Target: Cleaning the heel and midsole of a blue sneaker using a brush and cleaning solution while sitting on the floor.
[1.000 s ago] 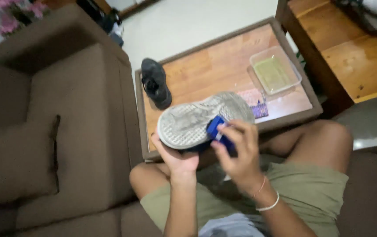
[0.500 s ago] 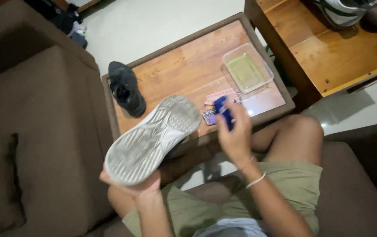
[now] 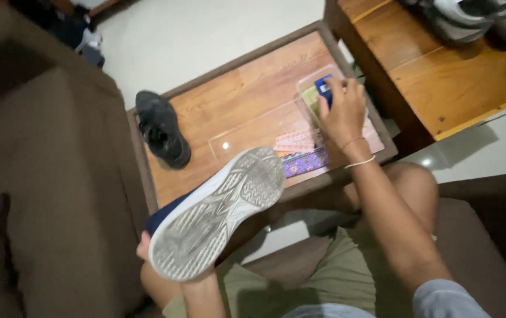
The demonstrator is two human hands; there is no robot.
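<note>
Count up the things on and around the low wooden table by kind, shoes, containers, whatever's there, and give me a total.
Shoes: 2, the grey-soled shoe in the left hand, and the black shoe on the table
Clear plastic containers: 1, the container
Blue objects: 1, the blue object in the right hand
Patterned cloths: 1, the cloth
Total: 5

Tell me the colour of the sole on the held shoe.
The sole is pale grey-white, seen in the head view.
</note>
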